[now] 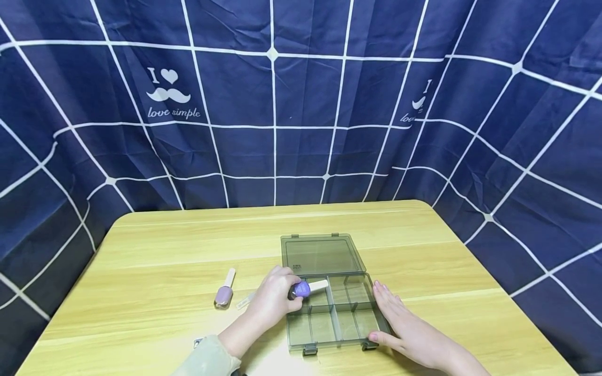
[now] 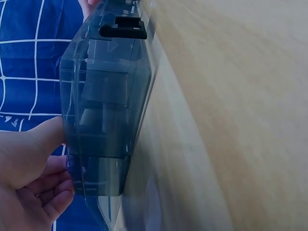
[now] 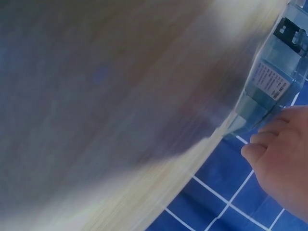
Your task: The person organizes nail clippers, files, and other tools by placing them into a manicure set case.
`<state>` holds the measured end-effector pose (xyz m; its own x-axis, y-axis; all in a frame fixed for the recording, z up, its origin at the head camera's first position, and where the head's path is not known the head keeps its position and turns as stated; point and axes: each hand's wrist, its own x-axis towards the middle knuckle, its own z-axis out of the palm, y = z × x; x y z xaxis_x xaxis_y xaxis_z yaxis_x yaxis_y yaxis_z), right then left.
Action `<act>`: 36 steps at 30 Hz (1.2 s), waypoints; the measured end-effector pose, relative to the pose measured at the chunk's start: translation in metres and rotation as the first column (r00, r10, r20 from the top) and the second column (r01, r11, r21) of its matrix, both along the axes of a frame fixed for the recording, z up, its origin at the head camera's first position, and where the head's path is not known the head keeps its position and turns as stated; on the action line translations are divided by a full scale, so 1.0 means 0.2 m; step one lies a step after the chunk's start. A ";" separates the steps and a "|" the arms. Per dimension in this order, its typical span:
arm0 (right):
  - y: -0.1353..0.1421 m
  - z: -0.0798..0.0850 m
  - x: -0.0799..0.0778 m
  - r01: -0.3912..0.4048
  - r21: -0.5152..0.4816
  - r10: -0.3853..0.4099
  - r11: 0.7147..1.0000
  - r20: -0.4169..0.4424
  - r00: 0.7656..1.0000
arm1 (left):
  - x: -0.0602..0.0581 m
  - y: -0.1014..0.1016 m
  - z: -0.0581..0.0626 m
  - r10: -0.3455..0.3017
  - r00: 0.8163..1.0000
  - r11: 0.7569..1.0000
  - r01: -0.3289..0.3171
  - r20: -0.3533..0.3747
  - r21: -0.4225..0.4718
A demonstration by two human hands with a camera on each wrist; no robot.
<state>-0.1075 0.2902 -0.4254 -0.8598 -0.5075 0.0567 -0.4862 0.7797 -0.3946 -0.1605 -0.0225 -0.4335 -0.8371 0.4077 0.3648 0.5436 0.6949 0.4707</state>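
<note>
A bottle of purple nail polish (image 1: 301, 290) with a white cap is pinched between the thumb and fingers of my left hand (image 1: 273, 295). It tilts over the far left compartment of a translucent grey divided box (image 1: 345, 318), its cap pointing right. The box lies with its lid (image 1: 322, 254) folded back away from me. My right hand (image 1: 406, 329) rests along the box's right side, fingers stretched out and thumb at the front right corner. In the left wrist view, the box wall hides the bottle from sight.
A lilac nail polish bottle (image 1: 223, 295) lies on the wooden table (image 1: 188, 245) left of my left hand. A small clear strip (image 1: 244, 301) is partly covered by that hand. Black latches (image 1: 310, 349) stick out at the box's front. A blue checked curtain (image 1: 301, 104) hangs behind.
</note>
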 end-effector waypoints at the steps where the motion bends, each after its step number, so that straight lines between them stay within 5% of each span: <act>1: 0.00 0.00 0.00 0.000 0.000 0.000 1.000 0.001 1.000 | 0.00 0.00 0.00 -0.002 1.000 1.000 0.002 -0.003 -0.006; 11: -0.01 0.00 0.00 -0.006 0.006 0.006 1.000 -0.021 1.000 | -0.02 0.01 0.02 -0.021 1.000 0.995 0.020 -0.004 -0.096; 21: -0.01 0.00 -0.01 -0.015 -0.004 0.015 1.000 -0.006 1.000 | -0.04 0.03 0.07 -0.036 0.998 0.965 0.023 -0.046 -0.262; 27: -0.01 0.00 -0.01 -0.012 -0.002 0.012 1.000 0.000 1.000 | -0.04 0.05 0.08 -0.021 0.998 0.935 -0.004 -0.066 -0.354; 33: -0.01 0.01 -0.01 -0.012 0.005 0.012 1.000 -0.002 1.000 | -0.02 0.06 0.09 -0.022 0.984 0.880 -0.065 -0.177 -0.470; 36: -0.02 0.01 0.00 -0.013 -0.001 0.013 1.000 -0.007 1.000 | -0.01 0.07 0.09 -0.007 0.984 0.878 -0.080 -0.179 -0.473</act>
